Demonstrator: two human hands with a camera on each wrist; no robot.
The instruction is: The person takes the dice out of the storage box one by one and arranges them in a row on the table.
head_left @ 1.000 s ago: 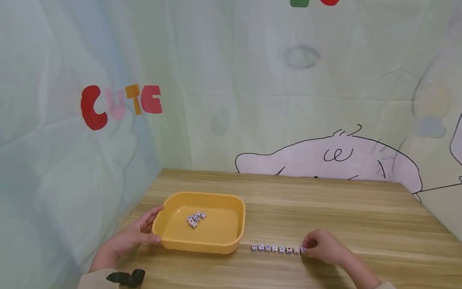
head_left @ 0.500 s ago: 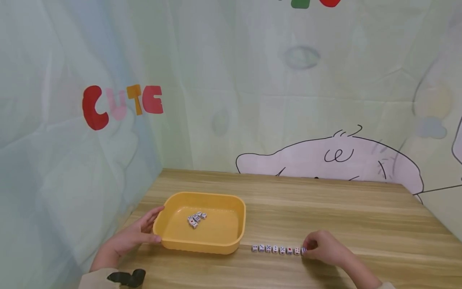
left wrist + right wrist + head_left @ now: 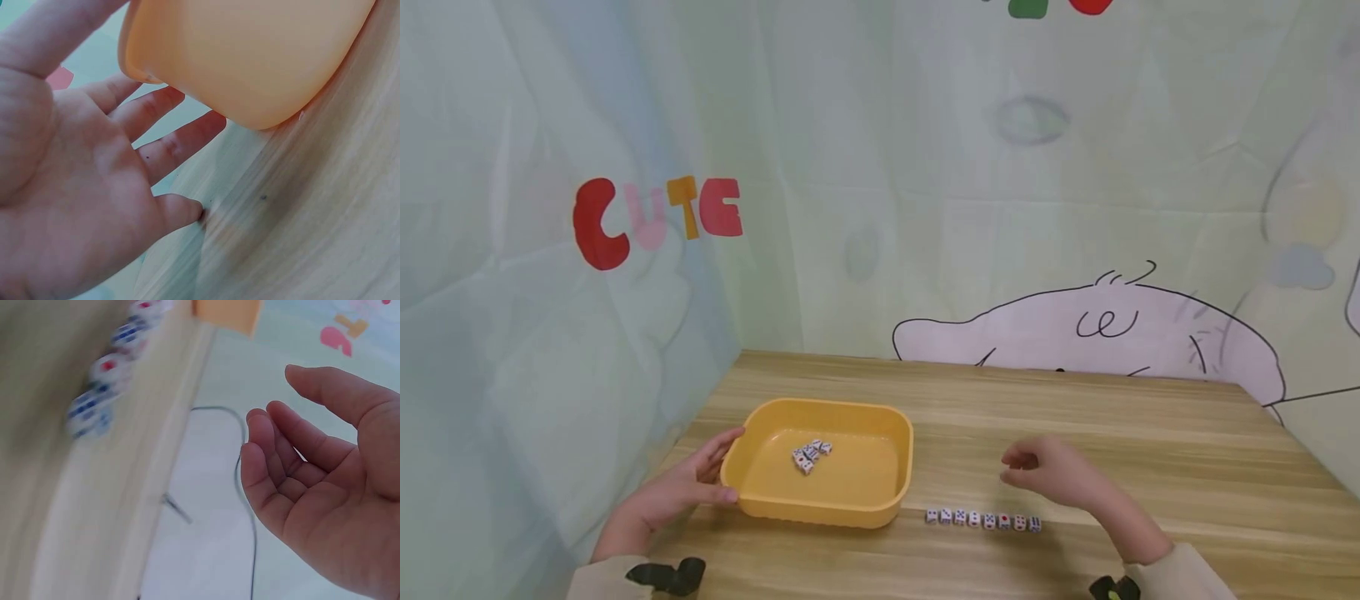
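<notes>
My left hand (image 3: 673, 492) rests against the left end of a yellow tray (image 3: 816, 514). In the left wrist view its fairly straight fingers (image 3: 181, 147) touch the tray's outer wall (image 3: 250, 62). Inside the tray lies a small cluster of white dice (image 3: 806, 467). To the tray's right, several dice (image 3: 974, 519) form a straight row on the table. My right hand (image 3: 1060, 477) hovers above and beyond the row's right end, its fingers loosely bent with nothing between them. The right wrist view shows that hand's bare palm (image 3: 337, 512) apart from the blurred dice (image 3: 109, 372).
The wooden table (image 3: 1075, 417) ends at a printed cloth backdrop (image 3: 850, 275) behind. Another cloth wall (image 3: 587, 350) stands close on the left, near my left arm.
My right hand has let go of the die at the row's right end and risen up and away. That last die now shows fully. The left hand and tray stay put.
</notes>
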